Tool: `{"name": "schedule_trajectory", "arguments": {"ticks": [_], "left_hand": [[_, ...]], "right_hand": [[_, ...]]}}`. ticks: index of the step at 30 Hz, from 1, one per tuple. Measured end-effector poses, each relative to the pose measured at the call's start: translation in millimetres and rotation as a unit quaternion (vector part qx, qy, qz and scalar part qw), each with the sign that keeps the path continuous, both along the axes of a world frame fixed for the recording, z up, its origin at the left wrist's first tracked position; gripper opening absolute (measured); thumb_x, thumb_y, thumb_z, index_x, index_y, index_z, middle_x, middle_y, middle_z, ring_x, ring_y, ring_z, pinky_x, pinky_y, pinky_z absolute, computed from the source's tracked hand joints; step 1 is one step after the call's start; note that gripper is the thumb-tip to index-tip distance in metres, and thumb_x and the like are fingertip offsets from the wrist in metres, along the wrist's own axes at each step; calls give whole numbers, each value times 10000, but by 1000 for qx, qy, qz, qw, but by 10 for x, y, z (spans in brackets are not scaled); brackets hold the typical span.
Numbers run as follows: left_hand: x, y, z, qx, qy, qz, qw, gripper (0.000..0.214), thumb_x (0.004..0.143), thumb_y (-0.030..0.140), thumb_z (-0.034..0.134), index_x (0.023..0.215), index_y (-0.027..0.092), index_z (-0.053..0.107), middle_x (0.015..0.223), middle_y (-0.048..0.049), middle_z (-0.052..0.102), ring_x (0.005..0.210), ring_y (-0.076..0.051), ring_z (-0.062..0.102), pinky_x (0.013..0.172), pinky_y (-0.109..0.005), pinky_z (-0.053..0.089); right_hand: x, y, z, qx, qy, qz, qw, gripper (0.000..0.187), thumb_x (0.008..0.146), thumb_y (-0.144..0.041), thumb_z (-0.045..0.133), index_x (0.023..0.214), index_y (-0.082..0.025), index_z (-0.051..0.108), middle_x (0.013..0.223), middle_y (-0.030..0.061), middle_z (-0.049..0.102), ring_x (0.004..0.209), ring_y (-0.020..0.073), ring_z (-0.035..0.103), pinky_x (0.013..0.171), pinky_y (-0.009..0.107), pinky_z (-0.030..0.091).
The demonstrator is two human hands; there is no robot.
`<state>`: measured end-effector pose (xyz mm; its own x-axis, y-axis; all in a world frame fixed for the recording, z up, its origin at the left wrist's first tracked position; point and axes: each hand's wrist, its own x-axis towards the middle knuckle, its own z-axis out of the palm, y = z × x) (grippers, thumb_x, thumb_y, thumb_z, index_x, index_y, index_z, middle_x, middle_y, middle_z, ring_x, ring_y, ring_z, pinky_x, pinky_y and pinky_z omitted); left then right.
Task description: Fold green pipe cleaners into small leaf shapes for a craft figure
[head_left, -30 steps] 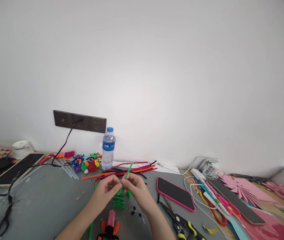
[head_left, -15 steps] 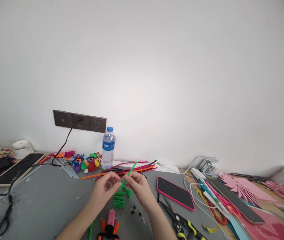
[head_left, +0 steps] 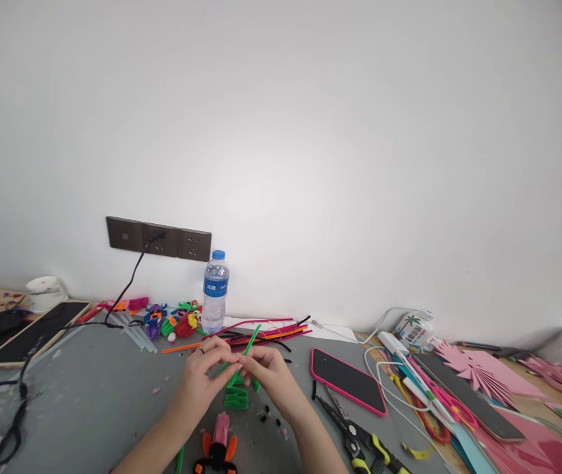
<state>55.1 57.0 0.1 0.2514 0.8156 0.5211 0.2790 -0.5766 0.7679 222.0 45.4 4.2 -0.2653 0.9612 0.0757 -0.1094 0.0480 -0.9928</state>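
Note:
Between my two hands a green pipe cleaner (head_left: pixel 253 339) stands up at a slant. My left hand (head_left: pixel 210 368) is closed, thumb and fingertips pinching the stem low down. My right hand (head_left: pixel 265 370) pinches the same stem from the other side, and the fingertips of both hands meet. Just below them on the grey mat lie folded green pipe cleaner pieces (head_left: pixel 236 399), partly hidden by my fingers. Nearer to me is a pink, black and orange pipe cleaner figure (head_left: pixel 219 449). Small black bits (head_left: pixel 267 415) lie beside my right wrist.
A water bottle (head_left: pixel 215 296) stands by the wall, with loose pipe cleaners (head_left: pixel 285 334) to its right. Pliers (head_left: pixel 352 438) and a pink-cased phone (head_left: pixel 347 382) lie at right. Finished figures (head_left: pixel 155 321) sit left of the bottle. A black cable (head_left: pixel 130 283) hangs from the socket.
Both hands have come closer together at the fingertips. The green pipe cleaner has shifted slightly left and lower, and less of it shows above my fingers.

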Motion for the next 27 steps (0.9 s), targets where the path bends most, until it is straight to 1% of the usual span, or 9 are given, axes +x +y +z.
{"name": "schedule_trajectory", "arguments": {"ticks": [4,7,10,13,16,19,21,24,27], "left_hand": [[-6,-8,9,-9,12,4,1000,181,835,323,601,689,240,670,762,-30,585,717,-203,560,640,-270,425],[-2,-16,26,-24,17,12,999,202,850,345,573,699,237,651,752,-27,573,672,-192,529,590,-254,390],[-11,-20,48,-41,8,30,999,214,881,346,527,718,228,600,703,-6,538,598,-171,475,550,-243,347],[-29,-11,51,-64,-2,43,997,246,913,355,468,715,230,542,681,5,491,584,-173,457,559,-250,349],[-38,18,14,-70,6,47,996,286,925,363,435,687,229,522,754,-23,520,707,-212,527,647,-276,407],[-36,44,-34,-51,27,51,997,165,897,341,483,842,232,595,933,-65,587,930,-262,558,809,-338,441],[-28,42,-44,-57,30,34,997,168,899,335,484,938,239,617,1021,-78,602,1023,-271,550,880,-363,433],[-9,17,-25,-84,30,8,996,230,918,357,456,828,234,628,988,-73,625,1007,-262,571,867,-343,440],[8,0,-9,-82,28,15,996,219,880,377,523,744,228,609,931,-71,636,962,-271,589,808,-319,449]], "right_hand": [[8,11,-13,15,-22,-6,1000,456,796,-563,609,599,-153,649,567,-5,563,507,114,485,551,245,371],[9,31,-40,34,-31,-16,999,469,789,-583,603,611,-152,658,554,-7,553,503,121,491,542,248,379],[20,64,-83,37,-26,-61,997,446,799,-572,602,685,-148,680,550,-6,546,519,124,498,547,243,385],[44,89,-110,32,14,-109,993,426,802,-561,608,718,-149,677,578,-2,539,534,119,484,547,236,381],[58,90,-100,25,59,-117,991,400,793,-544,629,741,-151,678,628,4,545,570,122,487,566,239,398],[44,80,-76,17,74,-116,990,374,774,-530,659,813,-160,689,643,0,556,596,132,513,603,255,435],[25,76,-69,15,78,-120,990,368,747,-524,691,848,-170,684,664,3,580,608,147,550,619,275,462],[2,76,-69,20,87,-130,988,339,729,-492,724,861,-185,663,730,17,624,639,169,602,640,300,488],[-1,76,-63,29,83,-130,988,321,720,-470,742,838,-185,653,733,21,634,656,174,610,654,302,490]]}}
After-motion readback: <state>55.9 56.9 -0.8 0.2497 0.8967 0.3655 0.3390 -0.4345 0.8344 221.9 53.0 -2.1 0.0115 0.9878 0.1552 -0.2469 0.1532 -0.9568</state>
